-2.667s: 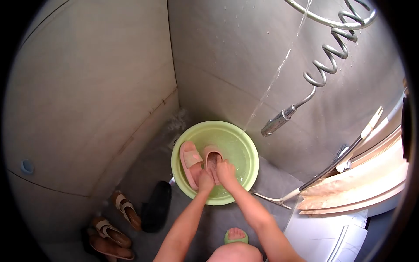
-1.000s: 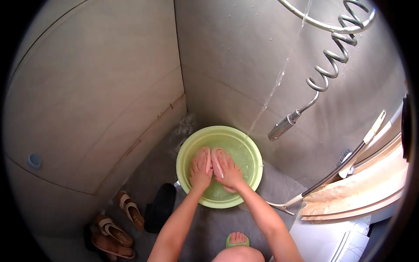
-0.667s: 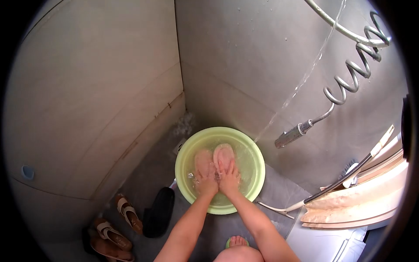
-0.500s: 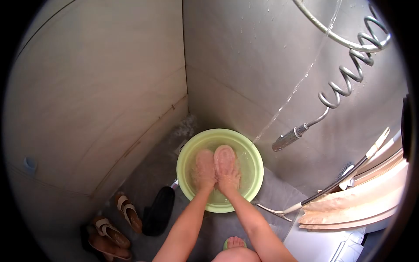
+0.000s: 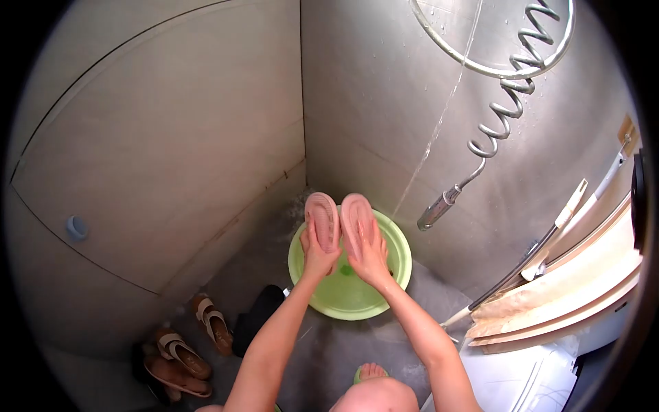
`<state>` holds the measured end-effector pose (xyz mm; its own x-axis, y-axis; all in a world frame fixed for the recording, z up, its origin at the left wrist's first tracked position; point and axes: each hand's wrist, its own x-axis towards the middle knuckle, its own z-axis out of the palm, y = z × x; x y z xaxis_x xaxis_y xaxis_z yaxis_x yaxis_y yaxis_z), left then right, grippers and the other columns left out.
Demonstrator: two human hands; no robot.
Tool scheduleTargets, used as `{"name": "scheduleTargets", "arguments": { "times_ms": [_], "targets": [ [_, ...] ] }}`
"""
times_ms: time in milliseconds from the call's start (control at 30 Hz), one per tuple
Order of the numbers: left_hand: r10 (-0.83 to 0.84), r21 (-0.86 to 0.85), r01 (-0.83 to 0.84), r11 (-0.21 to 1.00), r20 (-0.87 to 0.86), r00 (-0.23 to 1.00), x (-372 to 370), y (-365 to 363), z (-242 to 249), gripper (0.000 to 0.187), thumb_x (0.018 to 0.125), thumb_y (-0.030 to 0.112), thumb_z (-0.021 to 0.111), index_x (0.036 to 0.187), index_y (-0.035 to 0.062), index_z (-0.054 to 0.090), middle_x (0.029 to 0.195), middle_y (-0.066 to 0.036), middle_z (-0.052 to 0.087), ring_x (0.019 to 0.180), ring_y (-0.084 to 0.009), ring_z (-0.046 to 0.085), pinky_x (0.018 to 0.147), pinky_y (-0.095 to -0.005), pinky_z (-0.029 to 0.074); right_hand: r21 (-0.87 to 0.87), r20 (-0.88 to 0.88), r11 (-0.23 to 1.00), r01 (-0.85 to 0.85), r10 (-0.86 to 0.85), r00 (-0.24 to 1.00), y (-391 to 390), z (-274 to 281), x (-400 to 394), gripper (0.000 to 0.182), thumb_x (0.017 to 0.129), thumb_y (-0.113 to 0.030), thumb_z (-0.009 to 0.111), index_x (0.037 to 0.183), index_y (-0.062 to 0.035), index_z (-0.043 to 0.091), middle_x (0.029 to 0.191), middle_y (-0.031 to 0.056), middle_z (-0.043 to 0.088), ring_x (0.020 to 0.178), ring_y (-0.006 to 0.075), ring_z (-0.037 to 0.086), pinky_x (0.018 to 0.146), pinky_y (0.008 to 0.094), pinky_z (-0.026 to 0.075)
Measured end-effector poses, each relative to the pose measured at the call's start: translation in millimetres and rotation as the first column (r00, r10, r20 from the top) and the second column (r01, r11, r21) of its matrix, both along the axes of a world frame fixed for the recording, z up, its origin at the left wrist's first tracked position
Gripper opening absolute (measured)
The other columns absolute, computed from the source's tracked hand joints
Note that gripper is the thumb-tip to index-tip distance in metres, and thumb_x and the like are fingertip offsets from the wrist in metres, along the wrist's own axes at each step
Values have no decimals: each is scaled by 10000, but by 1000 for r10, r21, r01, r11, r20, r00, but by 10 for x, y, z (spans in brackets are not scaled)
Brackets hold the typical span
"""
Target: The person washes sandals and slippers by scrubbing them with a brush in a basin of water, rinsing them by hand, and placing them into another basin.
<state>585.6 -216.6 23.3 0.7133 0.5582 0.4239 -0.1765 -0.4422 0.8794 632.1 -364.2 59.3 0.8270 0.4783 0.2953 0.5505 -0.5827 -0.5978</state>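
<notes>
A pair of pink slippers is held side by side above the far part of a light green basin (image 5: 353, 310), toes pointing away from me. My left hand (image 5: 318, 257) is closed around the left slipper (image 5: 320, 208), thumb along its inner edge. Around the right slipper (image 5: 355, 208) my right hand (image 5: 372, 259) is closed in the same way, fingers along its outer side. Water stands in the basin beneath them. A thin stream of water (image 5: 431, 141) falls towards the basin's far right side.
A coiled hose with a metal spray nozzle (image 5: 439, 208) hangs at the right wall. Brown sandals (image 5: 213, 325) and a black shoe (image 5: 259, 317) lie on the floor at left. A long-handled squeegee (image 5: 511, 278) leans at right beside stacked boards (image 5: 556, 305). My foot (image 5: 373, 371) is below the basin.
Both hands have lifted the pink slippers out of the basin's water and moved them up to its far rim. The view has shifted slightly.
</notes>
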Motion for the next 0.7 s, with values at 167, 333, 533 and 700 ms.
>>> {"name": "scheduleTargets", "arguments": {
  "times_ms": [167,333,533,700],
  "targets": [
    [-36,192,162,968,-532,846,-151,-28,-618,1126,658,194,769,1516,152,42,1458,-276,252,1331,-465,253,1087,-470,282,-435,-174,899,51,-139,975,-101,-719,-231,869,765,-224,673,1500,-225,209,1555,180,52,1313,502,245,1068,575,249],
    [-37,-15,51,999,-889,455,-156,-253,-543,1061,730,258,754,1523,209,51,1548,-225,62,1394,-463,135,1136,-477,185,-575,-279,815,-70,-115,953,-83,-1130,-199,893,795,-290,655,1513,-249,127,1570,159,8,1334,496,226,1075,586,237],
    [109,110,-34,993,-806,581,-44,-394,-1231,849,886,437,538,1523,176,40,1551,-219,19,1422,-398,111,1124,-514,195,-579,-219,815,-21,-131,967,-20,-1529,-162,745,884,-350,516,1515,-222,143,1569,175,40,1375,489,162,1106,583,179],
    [93,33,-132,991,-873,478,107,-369,-777,809,909,468,465,1525,176,30,1562,-205,1,1434,-393,32,1149,-475,128,-675,-198,737,14,-200,960,103,-1696,-224,690,887,-322,502,1501,-193,214,1554,203,113,1381,491,146,1122,575,138]
  ]
}}
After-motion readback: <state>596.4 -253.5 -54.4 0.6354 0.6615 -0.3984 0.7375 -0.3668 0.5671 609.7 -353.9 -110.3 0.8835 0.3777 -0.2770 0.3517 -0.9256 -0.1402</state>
